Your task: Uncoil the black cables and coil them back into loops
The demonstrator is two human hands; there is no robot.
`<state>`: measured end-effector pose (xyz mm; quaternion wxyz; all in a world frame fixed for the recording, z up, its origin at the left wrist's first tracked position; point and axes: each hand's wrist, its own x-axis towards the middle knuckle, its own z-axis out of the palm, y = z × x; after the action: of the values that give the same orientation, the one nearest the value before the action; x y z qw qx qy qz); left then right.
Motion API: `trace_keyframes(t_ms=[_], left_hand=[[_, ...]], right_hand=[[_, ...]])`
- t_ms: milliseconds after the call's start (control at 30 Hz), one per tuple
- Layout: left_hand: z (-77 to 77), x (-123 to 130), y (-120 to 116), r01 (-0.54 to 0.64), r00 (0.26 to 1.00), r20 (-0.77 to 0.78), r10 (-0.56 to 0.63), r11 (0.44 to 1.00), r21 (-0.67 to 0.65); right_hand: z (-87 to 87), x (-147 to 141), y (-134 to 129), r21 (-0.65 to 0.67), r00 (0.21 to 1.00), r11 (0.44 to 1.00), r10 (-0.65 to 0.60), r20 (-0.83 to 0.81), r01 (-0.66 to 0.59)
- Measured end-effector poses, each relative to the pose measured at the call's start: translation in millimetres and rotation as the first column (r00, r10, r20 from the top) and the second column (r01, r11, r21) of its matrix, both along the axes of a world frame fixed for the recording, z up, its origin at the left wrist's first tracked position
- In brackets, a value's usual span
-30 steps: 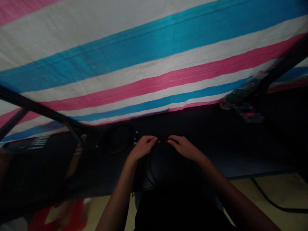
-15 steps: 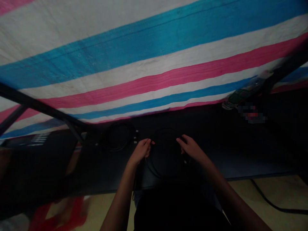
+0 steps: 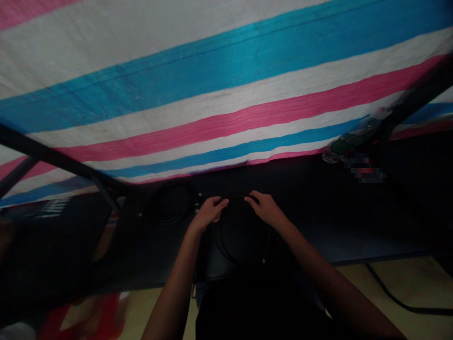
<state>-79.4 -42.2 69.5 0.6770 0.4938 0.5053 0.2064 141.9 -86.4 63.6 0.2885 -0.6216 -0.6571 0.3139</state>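
Note:
A thin black cable (image 3: 223,250) hangs in a loop between my two hands, over the dark table. My left hand (image 3: 211,210) pinches the loop at its upper left. At the upper right, my right hand (image 3: 262,206) is closed on the same cable, thumb and fingers together. A short arc of it bridges the gap between my fingertips. One pale cable end dangles below my right hand. To the left of my left hand, a second coil of black cable (image 3: 173,221) with light connector ends lies on the table.
Striped sheeting (image 3: 226,123) rises behind the dark table (image 3: 339,236). A clear bottle (image 3: 354,139) with a green label leans at the back right, by a dark frame bar (image 3: 421,101). A red stool (image 3: 113,311) is on the floor at lower left; a thick black cable (image 3: 396,297) lies at lower right.
My right hand has moved left and slightly up along the loop, closer to my left hand. My left hand has risen a little. The pale cable end hangs lower.

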Motion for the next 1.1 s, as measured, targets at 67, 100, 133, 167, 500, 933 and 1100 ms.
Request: trace_keyframes(t_ms=[67, 100, 133, 167, 500, 933, 1100], left_hand=[[-1.4, -0.5, -0.7, -0.057, 0.997, 0.053, 0.055, 0.998, 0.02], [-2.5, -0.9, -1.7, -0.084, 0.992, 0.095, 0.083, 0.996, 0.013], [-3.9, -1.5, -3.3, -0.098, 0.986, 0.136, 0.097, 0.995, 0.0], [-5.4, -2.5, -5.6, -0.098, 0.981, 0.169, 0.098, 0.995, -0.011], [-25.9, -12.3, -27.1, -0.214, 0.946, 0.239, 0.219, 0.976, -0.048], [-26.5, 18.9, 13.5, -0.018, 0.997, -0.065, 0.035, 0.97, 0.241], [-35.8, 8.0, 10.9, 0.105, 0.963, -0.27, 0.025, 0.884, 0.456]], right_hand=[[-7.5, -1.1, 0.7, 0.012, 0.996, 1.0, -0.005, -0.088, 0.006], [-11.5, 0.2, 1.5, 0.032, 0.992, 0.999, -0.027, -0.125, 0.031], [-15.5, 3.0, 2.8, 0.054, 0.986, 0.996, -0.068, -0.151, 0.077], [-19.2, 7.3, 4.4, 0.074, 0.977, 0.987, -0.132, -0.168, 0.146], [-46.4, 39.8, -10.6, -0.071, 0.814, 0.833, -0.551, -0.185, 0.548], [-21.8, 5.9, 16.7, 0.09, 0.961, 0.996, -0.038, 0.273, 0.014], [-37.2, 12.3, 24.4, 0.087, 0.969, 0.991, -0.122, 0.212, 0.106]])
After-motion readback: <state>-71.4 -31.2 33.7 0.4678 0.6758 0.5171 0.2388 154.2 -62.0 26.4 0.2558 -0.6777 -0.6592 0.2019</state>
